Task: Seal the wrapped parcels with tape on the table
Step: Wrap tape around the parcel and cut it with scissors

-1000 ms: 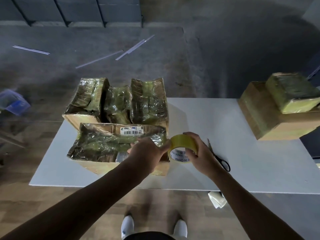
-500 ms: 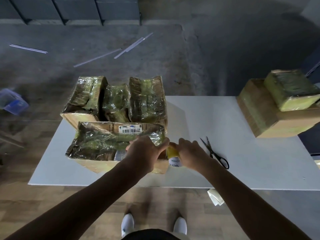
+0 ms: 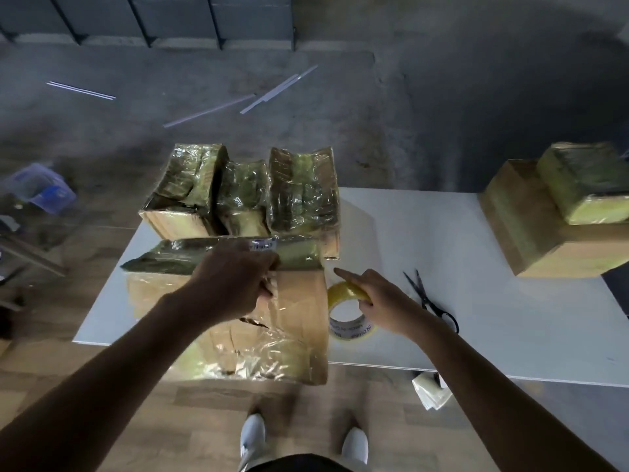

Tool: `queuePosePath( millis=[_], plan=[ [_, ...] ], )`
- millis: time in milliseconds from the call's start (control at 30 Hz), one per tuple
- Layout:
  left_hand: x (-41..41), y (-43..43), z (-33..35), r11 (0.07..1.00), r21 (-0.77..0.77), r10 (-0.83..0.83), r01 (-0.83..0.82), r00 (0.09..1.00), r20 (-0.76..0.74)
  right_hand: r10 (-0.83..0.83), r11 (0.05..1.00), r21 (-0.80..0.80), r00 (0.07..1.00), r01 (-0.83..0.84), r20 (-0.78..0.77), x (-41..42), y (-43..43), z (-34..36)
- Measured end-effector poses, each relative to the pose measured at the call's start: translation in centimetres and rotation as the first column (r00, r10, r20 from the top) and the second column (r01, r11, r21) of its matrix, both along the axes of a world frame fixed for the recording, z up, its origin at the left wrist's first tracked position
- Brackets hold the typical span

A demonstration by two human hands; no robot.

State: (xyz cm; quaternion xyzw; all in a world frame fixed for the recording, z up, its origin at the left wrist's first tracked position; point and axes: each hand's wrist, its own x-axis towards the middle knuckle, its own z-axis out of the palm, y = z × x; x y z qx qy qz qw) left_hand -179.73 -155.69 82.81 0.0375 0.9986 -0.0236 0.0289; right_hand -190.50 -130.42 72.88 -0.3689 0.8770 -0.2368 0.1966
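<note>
parcel [image 3: 296,321] just left of tape roll [image 3: 342,292], seems stiff and heavy, its film slippery | left grip [image 3: 231,284] holds parcel top edge | right grip [image 3: 384,301] closed around tape roll | best hold probably cardboard corners

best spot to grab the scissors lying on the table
Grip the scissors by the black handle loops, coming from the near table edge: they lie flat, loops toward the person, slightly parted blades pointing away. The right hand, beside them, holds the tape roll now.

Tape roll [image 3: 352,330] core: "IN CHINA" legible, remainder blurred. White label [image 3: 263,245] on near parcel [image 3: 296,321]: unreadable.
</note>
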Motion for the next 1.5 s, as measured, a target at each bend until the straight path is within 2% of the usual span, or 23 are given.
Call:
queuePosePath(
  millis=[167,400,567,733,867,1067,1167,1300,1500],
  plan=[
    [-2.8,-0.4,0.2,0.993,0.036,0.098,-0.109,0.968,0.232,-0.049,0.992,0.123,0.995,0.038,0.088,-0.8,-0.7,-0.4],
    [-6.4,0.2,-4.1,0.978,0.131,0.121,-0.161,0.956,0.268,-0.098,0.959,0.275,0.991,0.069,0.095,-1.5,-0.5,-3.0],
    [-8.3,-0.1,-6.5,0.96,0.19,0.144,-0.207,0.943,0.299,-0.211,0.955,0.224,0.976,0.193,0.06,-1.3,-0.3,-4.5],
    [-9.1,0.2,-8.1,0.968,0.17,0.147,-0.185,0.966,0.211,-0.341,0.936,0.124,0.937,0.33,0.08,-1.1,-0.4,-6.2],
    [-9.8,0.4,-10.1,0.971,0.139,0.171,-0.195,0.971,0.168,-0.456,0.89,0.111,0.87,0.442,0.188,-0.7,-0.5,-7.7],
    [-9.4,0.5,-12.9,0.895,0.307,0.308,-0.324,0.946,0.1,-0.555,0.831,0.079,0.815,0.55,0.163,-0.2,-0.9,-8.9],
    [-9.0,0.1,-13.3,0.867,0.347,0.347,-0.357,0.933,0.093,-0.502,0.864,0.088,0.86,0.495,0.094,-0.5,-0.8,-9.1],
    [-9.3,0.2,-13.3,0.882,0.289,0.359,-0.372,0.928,0.097,-0.362,0.915,0.182,0.932,0.361,-0.028,-1.8,0.8,-8.6],
    [-9.4,0.3,-13.1,0.885,0.269,0.365,-0.38,0.925,0.108,-0.19,0.948,0.245,0.979,0.204,-0.079,-1.9,1.0,-7.8]
  ],
)
